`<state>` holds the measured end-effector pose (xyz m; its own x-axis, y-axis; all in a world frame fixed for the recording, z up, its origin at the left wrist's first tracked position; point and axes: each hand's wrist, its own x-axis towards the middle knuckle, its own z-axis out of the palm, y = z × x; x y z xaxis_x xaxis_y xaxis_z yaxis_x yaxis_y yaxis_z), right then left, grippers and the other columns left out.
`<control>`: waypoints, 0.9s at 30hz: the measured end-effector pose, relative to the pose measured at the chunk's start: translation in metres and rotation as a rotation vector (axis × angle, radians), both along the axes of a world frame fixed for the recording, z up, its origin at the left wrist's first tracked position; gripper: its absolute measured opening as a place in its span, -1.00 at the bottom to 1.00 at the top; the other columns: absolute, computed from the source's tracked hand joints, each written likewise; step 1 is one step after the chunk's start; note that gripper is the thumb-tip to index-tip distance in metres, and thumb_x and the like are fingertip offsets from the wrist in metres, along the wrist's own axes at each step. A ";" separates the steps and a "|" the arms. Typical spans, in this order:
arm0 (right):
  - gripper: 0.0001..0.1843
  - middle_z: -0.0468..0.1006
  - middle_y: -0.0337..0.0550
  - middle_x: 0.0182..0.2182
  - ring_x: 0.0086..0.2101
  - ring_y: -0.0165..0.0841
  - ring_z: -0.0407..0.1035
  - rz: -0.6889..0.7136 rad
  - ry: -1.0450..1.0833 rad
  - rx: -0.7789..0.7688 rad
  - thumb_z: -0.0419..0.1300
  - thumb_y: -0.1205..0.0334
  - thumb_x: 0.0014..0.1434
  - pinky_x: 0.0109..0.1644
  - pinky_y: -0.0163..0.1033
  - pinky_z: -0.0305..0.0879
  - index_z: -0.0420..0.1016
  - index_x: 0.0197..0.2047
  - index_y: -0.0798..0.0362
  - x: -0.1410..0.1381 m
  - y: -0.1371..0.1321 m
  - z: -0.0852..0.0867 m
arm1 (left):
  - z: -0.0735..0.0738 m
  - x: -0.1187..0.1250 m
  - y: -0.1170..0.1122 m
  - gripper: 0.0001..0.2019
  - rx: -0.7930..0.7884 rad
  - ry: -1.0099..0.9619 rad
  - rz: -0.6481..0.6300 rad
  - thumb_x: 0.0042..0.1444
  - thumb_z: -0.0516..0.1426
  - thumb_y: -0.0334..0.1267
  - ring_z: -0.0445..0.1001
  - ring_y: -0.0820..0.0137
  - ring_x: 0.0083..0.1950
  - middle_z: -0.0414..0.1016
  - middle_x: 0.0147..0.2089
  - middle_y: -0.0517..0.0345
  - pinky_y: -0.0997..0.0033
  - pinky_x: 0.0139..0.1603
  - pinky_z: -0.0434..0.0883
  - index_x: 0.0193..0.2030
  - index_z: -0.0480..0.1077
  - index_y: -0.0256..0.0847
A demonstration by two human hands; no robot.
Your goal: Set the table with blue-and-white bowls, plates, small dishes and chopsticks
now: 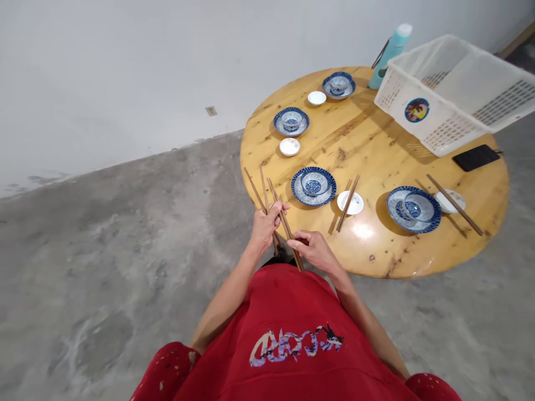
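Several brown chopsticks (256,192) fan out from my left hand (266,225), which is closed around them at the table's near left edge. My right hand (311,249) pinches the lower part of a pair of chopsticks (287,227) that also passes by my left fingers. Just beyond my hands sits a blue-and-white plate (295,195) with a glass bowl (315,182) on it. To its right, a pair of chopsticks (348,203) rests across a small white dish (355,205).
On the round wooden table (334,150) are more plates with bowls, including one at the right (395,209), and small white dishes (290,147). A white plastic basket (443,125), a turquoise bottle (388,58) and a black phone (476,157) stand or lie toward the far right.
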<state>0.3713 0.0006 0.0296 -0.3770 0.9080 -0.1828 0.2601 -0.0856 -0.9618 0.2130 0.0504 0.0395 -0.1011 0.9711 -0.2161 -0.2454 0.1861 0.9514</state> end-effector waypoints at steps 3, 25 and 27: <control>-0.72 0.41 -0.23 -0.52 -0.45 -0.36 0.26 -0.081 -0.290 0.208 0.19 0.08 0.23 -0.34 -0.27 0.08 0.43 -0.45 0.04 -0.008 -0.006 0.000 | -0.004 0.000 -0.008 -0.59 0.007 0.029 0.044 0.03 0.26 0.12 0.01 0.61 -0.60 0.36 -0.51 0.19 0.48 -0.60 -0.07 -0.35 0.58 -0.27; -0.66 0.42 -0.20 -0.53 -0.47 -0.38 0.26 -0.072 -0.395 0.402 0.04 0.26 0.32 -0.33 -0.28 0.05 0.36 -0.51 0.05 -0.113 0.045 0.000 | -0.014 -0.102 0.043 -0.57 -0.026 -0.055 -0.007 0.05 0.25 0.11 0.02 0.65 -0.61 0.32 -0.52 0.23 0.53 -0.62 -0.09 -0.36 0.55 -0.32; -0.66 0.42 -0.20 -0.53 -0.47 -0.38 0.26 -0.071 -0.411 0.396 0.04 0.26 0.32 -0.33 -0.28 0.06 0.37 -0.51 0.05 -0.133 0.055 0.002 | -0.014 -0.122 0.053 -0.57 -0.018 -0.057 -0.011 0.07 0.24 0.11 0.02 0.65 -0.61 0.30 -0.53 0.24 0.53 -0.62 -0.08 -0.35 0.55 -0.32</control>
<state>0.2383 0.0554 0.0320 -0.2822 0.9576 0.0575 0.6262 0.2293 -0.7452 0.0913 0.1033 0.0252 -0.0774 0.9680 -0.2387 -0.2970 0.2062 0.9324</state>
